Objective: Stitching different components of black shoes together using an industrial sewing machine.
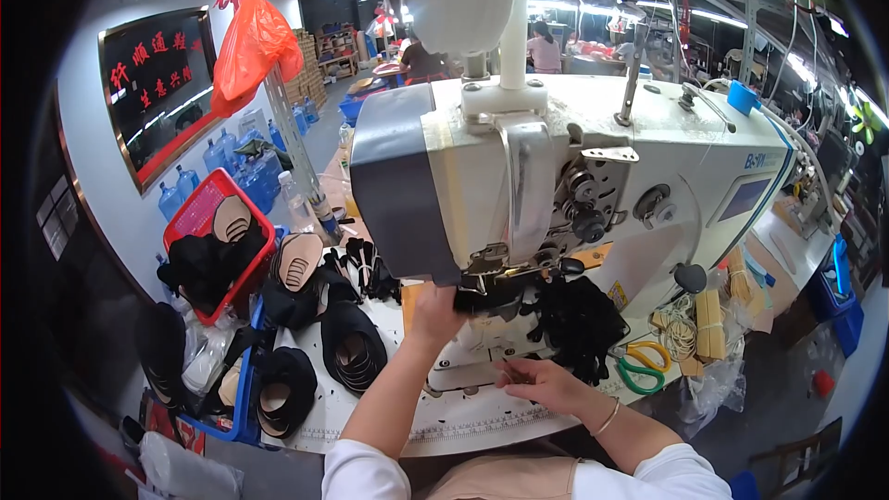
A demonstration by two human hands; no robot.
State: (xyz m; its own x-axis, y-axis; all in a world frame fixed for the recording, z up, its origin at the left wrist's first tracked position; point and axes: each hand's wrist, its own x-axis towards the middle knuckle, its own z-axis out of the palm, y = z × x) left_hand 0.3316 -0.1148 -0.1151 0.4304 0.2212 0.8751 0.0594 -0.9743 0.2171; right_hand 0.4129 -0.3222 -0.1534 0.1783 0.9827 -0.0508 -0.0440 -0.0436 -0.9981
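Note:
A white sewing machine point(482, 167) with a dark grey end cover fills the middle. My left hand point(437, 315) is under its head, left of the needle area, beside a black fabric piece point(491, 294); its fingertips are hidden. My right hand point(542, 383) is in front of the machine bed, its fingers curled in around a small dark thing I cannot make out. Just beyond it a bunch of black fabric pieces point(579, 326) hangs over the bed. Green-and-yellow-handled scissors point(644, 368) lie to its right.
Black shoe uppers point(352, 350) lie on the white table at left, next to a blue basket point(243, 398) and a red basket point(222, 190) holding more. A coil of cord point(678, 326) and wooden strips point(710, 324) sit at right. Farther back, people sit at work.

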